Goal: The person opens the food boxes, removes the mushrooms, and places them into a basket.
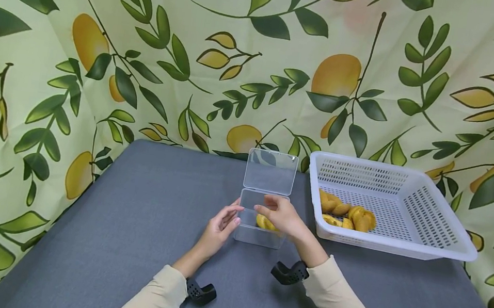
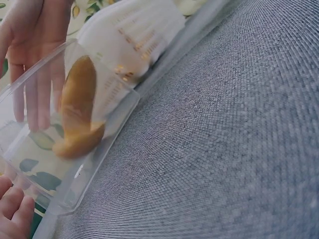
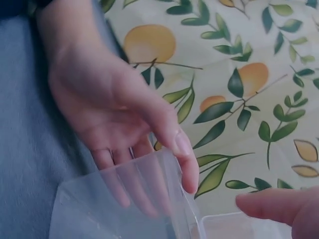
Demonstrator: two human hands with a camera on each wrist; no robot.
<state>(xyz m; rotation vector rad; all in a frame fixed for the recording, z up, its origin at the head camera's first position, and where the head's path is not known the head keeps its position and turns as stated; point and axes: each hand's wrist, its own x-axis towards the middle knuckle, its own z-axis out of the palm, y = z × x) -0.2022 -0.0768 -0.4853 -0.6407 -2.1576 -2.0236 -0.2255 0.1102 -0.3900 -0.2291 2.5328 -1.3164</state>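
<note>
A clear plastic box (image 1: 259, 236) stands on the grey cloth, its hinged lid (image 1: 270, 171) raised at the back. Inside lies a golden-brown, bread-like piece (image 1: 266, 222), seen through the box wall in the left wrist view (image 2: 79, 107). My left hand (image 1: 217, 228) is at the box's left side, its fingers along the outer wall and the thumb near the top corner in the right wrist view (image 3: 114, 99). Over the box's right side is my right hand (image 1: 283, 215), holding nothing. In the left wrist view its straight fingers (image 2: 37, 99) show through the box.
A white perforated basket (image 1: 408, 245) stands to the right of the box, with several golden-brown bread-like pieces (image 1: 362, 218) at its left end. Behind the table (image 1: 163, 184) hangs a leaf-and-fruit patterned cloth (image 1: 215, 108).
</note>
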